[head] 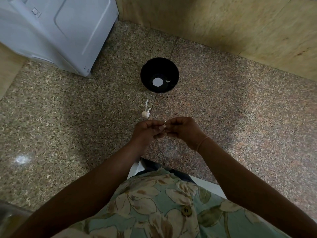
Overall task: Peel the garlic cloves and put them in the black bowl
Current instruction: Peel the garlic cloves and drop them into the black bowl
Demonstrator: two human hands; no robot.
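While the person in the floral shirt point(163, 203) is leaning over the speckled stone counter point(223, 109), both forearms are reaching forward and meeting above it. The left hand point(147, 129) and the right hand point(183, 128) are coming together knuckle to knuckle, and their curled fingers and thumbs are pinching a small garlic clove point(165, 125) between them. Only a pale sliver of it is showing at the fingertips, and the rest is hiding inside the grip. A thin band point(203, 142) is circling the right wrist. Just beyond the hands, a white garlic piece point(145, 114) with papery skin sticking up from it is lying on the counter, and a loose strip of peel point(146, 103) is lying a little farther on, near a seam in the stone. Farther still, well apart from the hands, the black bowl point(145, 73) is standing upright on the counter. A round white patch point(157, 81) is showing on its bottom, whether glare or something solid I cannot tell, and a small white curved piece point(168, 81) is lying beside that patch. At the far left a white appliance point(56, 31) is sitting on the counter, and a beige wall point(223, 23) is running along the back.
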